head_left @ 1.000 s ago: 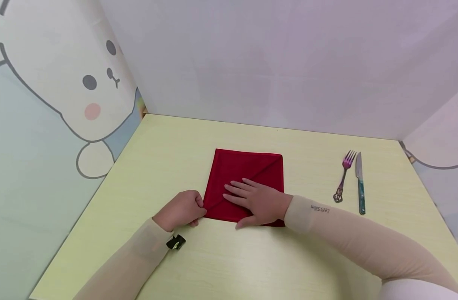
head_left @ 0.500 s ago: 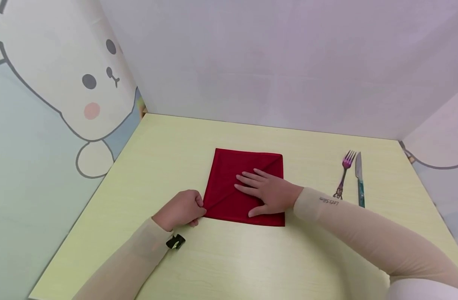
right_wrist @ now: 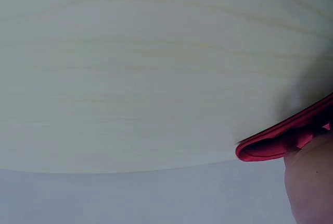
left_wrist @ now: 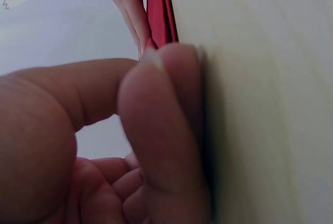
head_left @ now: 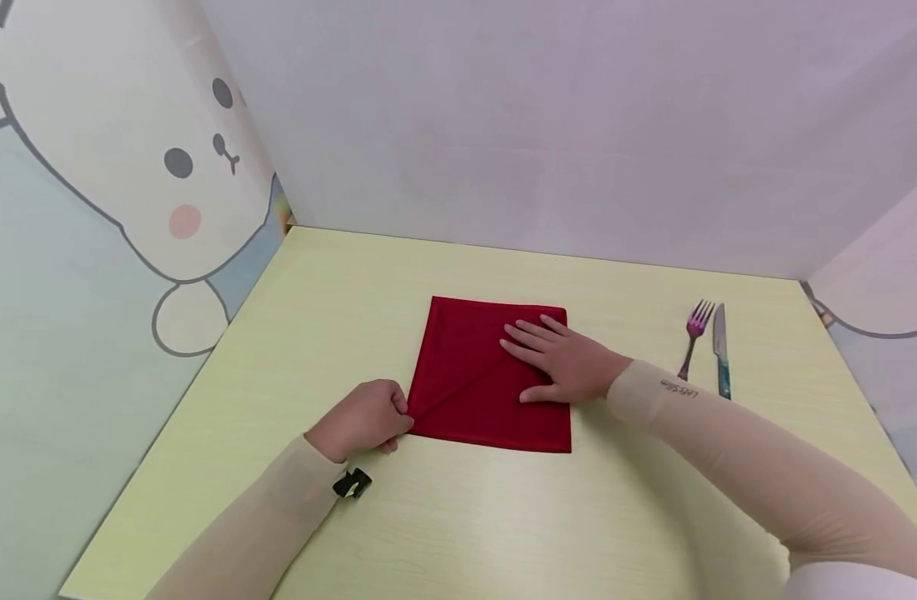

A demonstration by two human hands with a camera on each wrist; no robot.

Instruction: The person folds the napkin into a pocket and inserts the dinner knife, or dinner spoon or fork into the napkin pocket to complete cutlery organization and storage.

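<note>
A red cloth napkin (head_left: 462, 346) lies folded into a square on the table, with a diagonal crease or fold line running from its near left corner up to its far right part. My left hand (head_left: 367, 415) pinches that near left corner between thumb and curled fingers; the left wrist view shows the thumb and fingertip pressed together, with layered napkin (left_wrist: 160, 13) beyond them. With fingers spread, my right hand (head_left: 571, 364) rests on the napkin's right side, near the far right corner. Part of the right hand (right_wrist: 315, 185) shows beside a napkin edge (right_wrist: 268, 150) in the right wrist view.
To the right on the pale wooden table (head_left: 458, 525) lie a purple-toned fork (head_left: 696, 327) and a knife (head_left: 721, 343) with a teal handle. My right forearm covers the fork's handle end. A light curtain (head_left: 541, 150) hangs behind the table.
My right hand has slid across the napkin from its lower middle toward the far right corner, along the diagonal. The left hand keeps its pinch on the near left corner.
</note>
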